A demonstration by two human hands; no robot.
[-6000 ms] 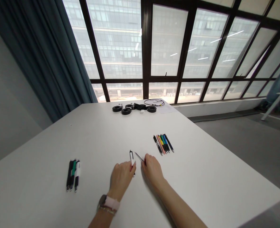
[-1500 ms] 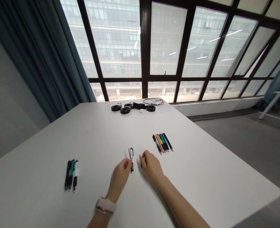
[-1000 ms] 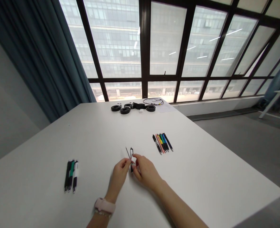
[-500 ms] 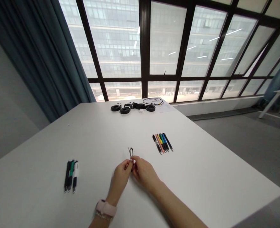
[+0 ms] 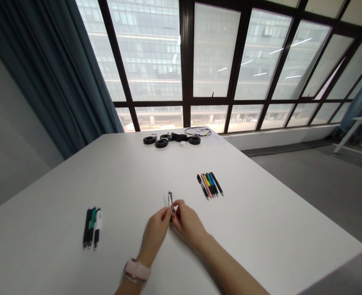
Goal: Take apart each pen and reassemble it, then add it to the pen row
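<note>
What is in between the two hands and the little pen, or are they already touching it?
Nothing visible is in the way. The left hand and the right hand meet at the pen, both pinching its lower part just above the white table. Its top sticks up past the fingertips.

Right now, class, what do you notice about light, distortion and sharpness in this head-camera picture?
Head view: daylight comes from the windows behind the table, so the panes look washed out; the wide lens bends the window frames outward; soft shadows lie under the left hand and right hand; the pen they pinch is small and its details unclear.
</note>
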